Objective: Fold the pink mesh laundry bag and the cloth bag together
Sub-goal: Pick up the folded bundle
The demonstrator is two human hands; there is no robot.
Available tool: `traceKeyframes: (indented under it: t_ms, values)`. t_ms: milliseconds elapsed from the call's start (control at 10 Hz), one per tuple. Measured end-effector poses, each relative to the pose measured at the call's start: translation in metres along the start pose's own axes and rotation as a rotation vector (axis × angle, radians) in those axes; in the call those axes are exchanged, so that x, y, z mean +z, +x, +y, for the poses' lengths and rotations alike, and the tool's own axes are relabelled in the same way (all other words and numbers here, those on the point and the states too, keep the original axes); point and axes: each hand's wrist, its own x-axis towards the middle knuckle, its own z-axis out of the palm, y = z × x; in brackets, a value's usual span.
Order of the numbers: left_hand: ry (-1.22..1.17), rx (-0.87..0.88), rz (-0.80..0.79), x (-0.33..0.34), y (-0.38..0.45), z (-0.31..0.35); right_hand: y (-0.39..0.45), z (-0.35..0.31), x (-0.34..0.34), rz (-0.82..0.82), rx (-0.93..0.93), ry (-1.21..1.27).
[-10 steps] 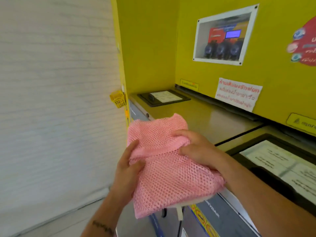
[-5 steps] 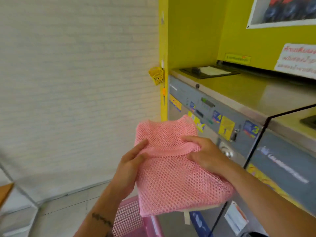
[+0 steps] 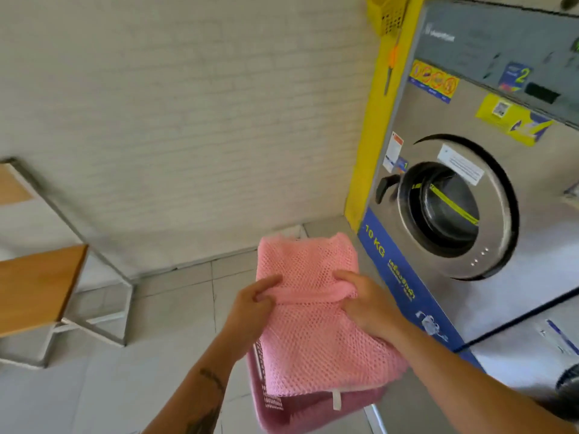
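A folded pink mesh laundry bag [image 3: 308, 327] is held flat in the air in front of me, above a pink basket. My left hand [image 3: 250, 311] pinches its left edge at a crosswise fold. My right hand [image 3: 366, 303] grips the same fold on the right side. A thin white edge and a white loop [image 3: 336, 399] peek out below the mesh at its near end; this is probably the cloth bag, mostly hidden under the mesh.
A pink plastic laundry basket [image 3: 275, 408] sits on the tiled floor beneath the bundle. A front-loading washing machine [image 3: 454, 208] with a shut round door stands to the right. A wooden bench with a metal frame [image 3: 37, 292] is at left, against a white wall.
The view has tilted down from the machine tops to the floor and the washer door. Both hands keep the same grip on the folded mesh bag, which now hangs over the pink basket.
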Motion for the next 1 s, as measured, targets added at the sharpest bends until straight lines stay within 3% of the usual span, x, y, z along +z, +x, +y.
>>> traceKeyframes:
  t_ms: [400,700,1000]
  values:
    - [0.063,-0.425,-0.060,0.058,0.112,-0.174,0.081,0.157,0.127,-0.167,0.346,0.038]
    - [0.195,-0.534,-0.084,0.105,0.192,-0.336,0.167,0.297,0.242,-0.222,0.434,0.056]
    - [0.334,-0.609,-0.155,0.133,0.232,-0.433,0.209,0.381,0.304,-0.329,0.430,-0.030]
